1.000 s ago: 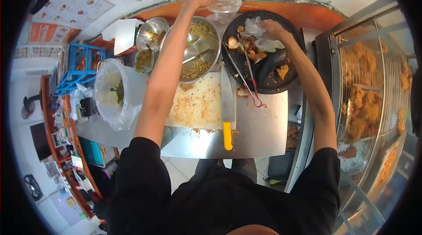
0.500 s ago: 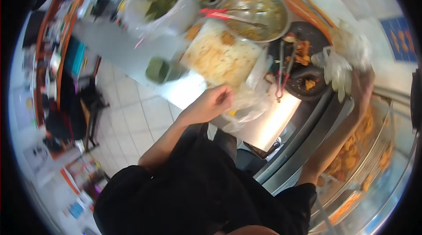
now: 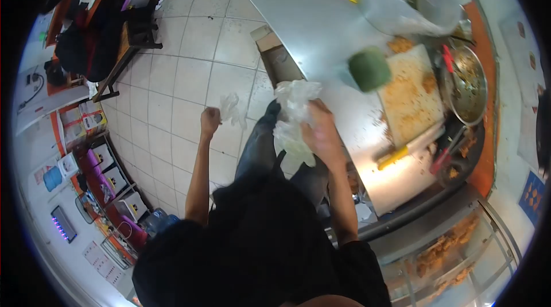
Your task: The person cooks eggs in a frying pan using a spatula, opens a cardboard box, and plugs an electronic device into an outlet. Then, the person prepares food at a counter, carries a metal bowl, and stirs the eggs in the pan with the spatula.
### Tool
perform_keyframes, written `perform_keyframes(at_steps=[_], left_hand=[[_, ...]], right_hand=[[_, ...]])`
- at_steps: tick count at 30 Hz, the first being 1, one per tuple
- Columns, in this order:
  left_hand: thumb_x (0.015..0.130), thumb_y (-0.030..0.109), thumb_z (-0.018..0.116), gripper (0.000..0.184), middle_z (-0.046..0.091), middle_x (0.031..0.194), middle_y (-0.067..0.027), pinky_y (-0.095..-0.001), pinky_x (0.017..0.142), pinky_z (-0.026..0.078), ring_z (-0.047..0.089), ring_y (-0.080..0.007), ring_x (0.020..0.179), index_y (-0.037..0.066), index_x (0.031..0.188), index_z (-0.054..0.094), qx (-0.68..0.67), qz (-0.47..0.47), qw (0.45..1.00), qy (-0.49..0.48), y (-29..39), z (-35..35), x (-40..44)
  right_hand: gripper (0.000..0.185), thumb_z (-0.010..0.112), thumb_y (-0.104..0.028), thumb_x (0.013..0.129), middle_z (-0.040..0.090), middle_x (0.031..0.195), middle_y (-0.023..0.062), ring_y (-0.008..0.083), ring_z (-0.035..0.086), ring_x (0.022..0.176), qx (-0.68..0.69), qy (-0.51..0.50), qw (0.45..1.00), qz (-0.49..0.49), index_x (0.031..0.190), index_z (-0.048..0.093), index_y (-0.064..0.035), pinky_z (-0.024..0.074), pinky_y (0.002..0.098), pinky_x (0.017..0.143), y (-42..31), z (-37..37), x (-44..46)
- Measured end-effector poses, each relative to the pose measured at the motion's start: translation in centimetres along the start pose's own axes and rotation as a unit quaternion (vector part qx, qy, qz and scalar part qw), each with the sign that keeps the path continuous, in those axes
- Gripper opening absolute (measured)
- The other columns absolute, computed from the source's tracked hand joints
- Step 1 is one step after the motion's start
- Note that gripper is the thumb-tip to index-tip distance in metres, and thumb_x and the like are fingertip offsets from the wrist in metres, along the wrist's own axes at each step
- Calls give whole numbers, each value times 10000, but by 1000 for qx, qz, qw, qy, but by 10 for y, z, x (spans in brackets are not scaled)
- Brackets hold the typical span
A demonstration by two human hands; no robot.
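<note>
My left hand (image 3: 210,121) is closed on a thin crumpled clear plastic bag (image 3: 232,109), held out over the tiled floor. Bunched translucent plastic bags (image 3: 294,100) hang from my right hand (image 3: 321,132), which is closed on them beside the steel table's edge. To the right, a crumb-covered cutting board (image 3: 410,97) lies on the steel table (image 3: 321,31). A knife with a yellow handle (image 3: 393,158) rests along the board's near end. Red-handled tongs (image 3: 441,161) lie on the black stone plate.
A green container (image 3: 369,70) and a large plastic-lined tub (image 3: 402,5) stand on the table. A metal bowl (image 3: 473,100) sits at the right. Below the table is an open cardboard box (image 3: 279,64). Fried food fills a glass case (image 3: 447,244). A wooden bench (image 3: 117,60) is at left.
The view has turned left, away from the table toward the floor. My right hand has brought its bags from the wall side to the table's near edge; my left hand has moved out over the floor.
</note>
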State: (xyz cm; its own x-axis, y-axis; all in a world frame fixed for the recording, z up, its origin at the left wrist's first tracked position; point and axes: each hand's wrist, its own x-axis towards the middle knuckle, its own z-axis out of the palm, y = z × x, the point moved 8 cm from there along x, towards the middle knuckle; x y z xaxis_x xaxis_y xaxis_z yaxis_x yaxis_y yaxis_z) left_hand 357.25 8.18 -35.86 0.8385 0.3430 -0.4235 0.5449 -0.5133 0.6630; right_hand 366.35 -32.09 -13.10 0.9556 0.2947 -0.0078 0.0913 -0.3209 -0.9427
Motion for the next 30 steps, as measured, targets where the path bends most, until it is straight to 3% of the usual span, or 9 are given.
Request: perform_keyframes(at_steps=[3,8,14,18,21,23,25,28,30], left_hand=[[907,104,553,139,610,729,-95,-277,475,528,591,-132,591,-28,919,594,-71,-28,997,22,-33,-29,26],[924,166,586,249,585,916,-91,-295,637,563,580,-138,770,-45,1052,565,-183,-102,977,-30,-69,7,88],[919,181,596,280,609,853,-94,-303,640,564,583,-129,718,-86,1005,600,-162,-73,982,-64,-104,132,201],[902,124,575,169,647,818,-110,-285,545,513,651,-186,632,-26,967,619,-178,-56,976,-110,-103,227,260],[924,381,562,613,483,1292,-163,-361,722,543,645,-263,912,73,1396,321,-176,-122,923,-320,-87,279,257],[909,442,560,710,326,1463,-136,-410,722,543,620,-309,1004,208,1474,200,-11,80,933,-351,-126,322,285],[902,399,576,710,287,1494,-111,-487,690,538,625,-348,972,362,1464,144,-86,-161,869,-459,-99,304,245],[824,308,656,618,591,1079,-97,-405,596,548,662,-243,813,198,1368,384,-91,-110,869,-474,-103,274,230],[885,246,591,462,625,849,-77,-311,463,494,651,-204,653,66,1289,457,-30,-159,877,-453,-94,240,199]], right_hand=[[378,649,-31,640,587,982,252,429,555,957,-131,114,985,27,1000,561,42,458,443,837,196,146,33],[412,706,-144,666,594,1094,232,414,590,995,-219,-93,911,338,1017,582,30,496,435,821,494,288,141],[1077,810,-289,632,297,1399,268,440,383,1233,-316,-70,830,454,1458,126,-190,376,546,956,588,320,185],[1151,833,-257,619,217,1431,280,428,378,1244,-253,48,860,441,1464,53,-197,406,517,961,546,291,159],[674,475,-275,902,309,1400,335,428,366,1288,-230,54,893,383,1439,193,19,335,500,1043,518,297,73],[747,528,-284,872,391,1346,328,428,398,1263,-179,-88,885,421,1430,166,55,334,474,1051,436,294,-7],[614,582,-330,859,529,1200,258,373,529,1103,-81,-135,944,292,1295,348,34,410,456,952,300,260,-54],[527,555,-409,913,583,1158,144,223,592,976,278,-318,818,390,1301,485,-59,461,326,865,55,129,-56],[377,590,-234,927,618,1123,103,192,601,1010,322,-267,873,252,1258,533,-63,476,320,856,-6,35,-66]])
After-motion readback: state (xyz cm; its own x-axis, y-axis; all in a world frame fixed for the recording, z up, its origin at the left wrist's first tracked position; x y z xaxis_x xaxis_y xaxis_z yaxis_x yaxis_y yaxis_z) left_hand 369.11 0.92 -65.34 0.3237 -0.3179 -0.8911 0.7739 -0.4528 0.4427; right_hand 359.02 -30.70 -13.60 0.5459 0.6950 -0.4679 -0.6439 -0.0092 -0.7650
